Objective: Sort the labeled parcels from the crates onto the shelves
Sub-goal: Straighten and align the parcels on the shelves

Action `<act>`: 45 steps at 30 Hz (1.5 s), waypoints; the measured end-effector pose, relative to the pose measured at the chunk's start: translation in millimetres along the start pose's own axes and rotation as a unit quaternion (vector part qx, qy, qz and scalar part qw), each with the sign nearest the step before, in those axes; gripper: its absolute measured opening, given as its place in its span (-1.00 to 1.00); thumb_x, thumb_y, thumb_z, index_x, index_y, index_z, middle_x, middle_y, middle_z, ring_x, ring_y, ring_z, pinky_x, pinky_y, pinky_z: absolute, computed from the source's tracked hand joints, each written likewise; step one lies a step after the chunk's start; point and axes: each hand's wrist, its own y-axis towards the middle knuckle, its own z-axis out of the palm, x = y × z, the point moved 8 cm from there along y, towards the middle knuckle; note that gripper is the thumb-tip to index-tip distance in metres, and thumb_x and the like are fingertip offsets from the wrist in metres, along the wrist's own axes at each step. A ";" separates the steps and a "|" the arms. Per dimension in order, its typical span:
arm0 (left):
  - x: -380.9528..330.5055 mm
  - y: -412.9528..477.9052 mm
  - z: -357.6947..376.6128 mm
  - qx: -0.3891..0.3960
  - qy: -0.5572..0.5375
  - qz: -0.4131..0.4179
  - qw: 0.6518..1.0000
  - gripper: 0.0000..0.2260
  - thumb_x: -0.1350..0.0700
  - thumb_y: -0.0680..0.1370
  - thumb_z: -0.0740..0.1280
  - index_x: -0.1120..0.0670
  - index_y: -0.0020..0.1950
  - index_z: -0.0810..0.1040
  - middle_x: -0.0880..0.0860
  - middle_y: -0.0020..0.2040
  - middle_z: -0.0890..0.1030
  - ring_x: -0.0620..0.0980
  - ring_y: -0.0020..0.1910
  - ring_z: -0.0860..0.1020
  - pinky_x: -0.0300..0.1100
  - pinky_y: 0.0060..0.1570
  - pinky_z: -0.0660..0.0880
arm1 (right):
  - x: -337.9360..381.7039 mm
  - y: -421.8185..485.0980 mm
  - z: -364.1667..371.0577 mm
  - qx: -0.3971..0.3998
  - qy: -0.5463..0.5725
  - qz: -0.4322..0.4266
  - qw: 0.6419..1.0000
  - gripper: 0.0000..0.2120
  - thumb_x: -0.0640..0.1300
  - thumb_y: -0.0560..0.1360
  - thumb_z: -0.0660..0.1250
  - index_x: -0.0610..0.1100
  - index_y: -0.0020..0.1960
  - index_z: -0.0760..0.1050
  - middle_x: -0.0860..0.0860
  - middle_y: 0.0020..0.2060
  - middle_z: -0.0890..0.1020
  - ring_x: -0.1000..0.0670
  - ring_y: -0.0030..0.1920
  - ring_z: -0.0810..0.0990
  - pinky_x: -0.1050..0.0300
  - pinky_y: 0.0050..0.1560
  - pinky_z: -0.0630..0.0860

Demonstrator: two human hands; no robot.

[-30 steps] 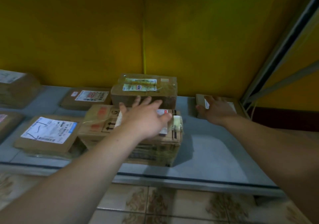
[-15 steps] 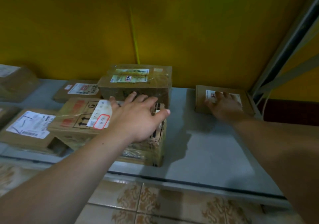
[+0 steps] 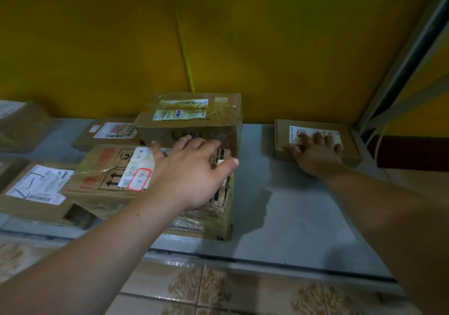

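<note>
A large taped cardboard box with arrow marks and a white label lies on the grey shelf. My left hand rests flat on its right end, fingers spread, the thumb over the right edge. At the shelf's back right lies a small flat parcel with a white label. My right hand lies on its near edge, fingertips on the label, thumb at the front face. Neither parcel is lifted.
Behind the large box stands a taped brown box against the yellow wall. Two flat labeled parcels and another box lie to the left. A metal shelf upright rises at the right. Tiled floor is below.
My left hand has slid toward the right end of the large box, uncovering its label. My right hand has drawn back on the small parcel, showing more of its label.
</note>
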 end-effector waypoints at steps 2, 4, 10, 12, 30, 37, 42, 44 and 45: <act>0.5 -0.3 0.5 0.000 -0.002 -0.001 1.000 -0.39 -0.38 0.51 -0.11 -0.21 0.52 0.15 -0.13 0.54 0.19 -0.05 0.54 0.04 0.34 0.42 -0.07 | 6.5 -3.7 2.7 0.002 -0.005 -0.012 1.000 -0.29 0.41 0.56 -0.10 0.11 0.61 -0.04 -0.15 0.60 0.00 -0.25 0.58 -0.06 -0.28 0.50 -0.10; 1.0 -0.2 0.9 -0.001 -0.005 -0.001 1.000 -0.39 -0.39 0.51 -0.11 -0.20 0.52 0.15 -0.13 0.54 0.19 -0.05 0.54 0.05 0.34 0.42 -0.07 | 12.2 -8.3 5.3 -0.003 -0.015 -0.025 1.000 -0.28 0.42 0.55 -0.11 0.13 0.61 -0.06 -0.14 0.60 0.00 -0.24 0.58 -0.07 -0.27 0.51 -0.11; 1.8 -2.9 0.5 -0.006 -0.011 0.000 1.000 -0.37 -0.39 0.49 -0.13 -0.21 0.51 0.16 -0.14 0.54 0.20 -0.05 0.55 0.05 0.35 0.42 -0.09 | 18.1 -32.4 10.0 -0.016 -0.056 -0.050 0.997 -0.30 0.42 0.55 -0.17 0.16 0.61 -0.11 -0.10 0.61 -0.02 -0.19 0.59 -0.09 -0.21 0.53 -0.12; 1.2 -3.2 0.0 -0.007 -0.011 0.001 1.000 -0.37 -0.39 0.48 -0.14 -0.21 0.51 0.16 -0.14 0.54 0.19 -0.05 0.55 0.04 0.35 0.43 -0.10 | 19.6 -40.0 12.8 -0.022 -0.069 -0.046 0.996 -0.30 0.42 0.54 -0.16 0.17 0.60 -0.10 -0.10 0.61 -0.01 -0.20 0.58 -0.07 -0.22 0.53 -0.11; 1.8 -1.3 1.0 -0.010 -0.013 -0.001 1.000 -0.37 -0.39 0.49 -0.13 -0.21 0.53 0.13 -0.14 0.54 0.19 -0.05 0.54 0.05 0.35 0.42 -0.12 | 24.6 -27.9 13.8 -0.061 -0.046 -0.049 0.996 -0.27 0.46 0.51 -0.10 0.18 0.60 -0.01 -0.13 0.59 0.06 -0.23 0.58 -0.03 -0.24 0.53 -0.11; 2.3 -0.8 1.0 -0.015 -0.013 0.001 1.000 -0.37 -0.40 0.50 -0.12 -0.21 0.53 0.12 -0.14 0.54 0.19 -0.05 0.54 0.05 0.36 0.42 -0.09 | 14.6 -26.1 13.0 -0.054 -0.051 -0.033 0.997 -0.25 0.47 0.50 -0.12 0.17 0.60 -0.02 -0.15 0.59 0.05 -0.24 0.57 -0.05 -0.25 0.52 -0.11; 2.3 -0.8 -0.4 -0.018 -0.024 0.001 1.000 -0.37 -0.40 0.50 -0.10 -0.21 0.53 0.13 -0.14 0.54 0.19 -0.05 0.54 0.06 0.36 0.42 -0.09 | 16.2 -29.0 10.0 -0.030 -0.051 -0.032 0.998 -0.26 0.47 0.52 -0.13 0.17 0.61 -0.06 -0.14 0.60 0.01 -0.24 0.58 -0.08 -0.26 0.53 -0.14; 3.3 -0.7 -0.8 -0.018 -0.037 0.004 0.999 -0.37 -0.40 0.51 -0.06 -0.20 0.54 0.12 -0.14 0.55 0.18 -0.05 0.53 0.07 0.35 0.42 -0.12 | 17.3 -28.3 6.5 -0.021 -0.053 -0.035 0.998 -0.26 0.47 0.51 -0.12 0.17 0.61 -0.04 -0.13 0.60 0.02 -0.22 0.58 -0.08 -0.27 0.52 -0.13; 3.7 -0.3 -1.3 -0.019 -0.045 0.005 0.999 -0.37 -0.41 0.51 -0.04 -0.20 0.54 0.13 -0.13 0.55 0.17 -0.06 0.54 0.07 0.35 0.43 -0.13 | 19.0 -28.2 3.8 -0.019 -0.053 -0.036 0.998 -0.25 0.47 0.51 -0.12 0.16 0.60 -0.02 -0.12 0.60 0.03 -0.21 0.58 -0.07 -0.27 0.52 -0.12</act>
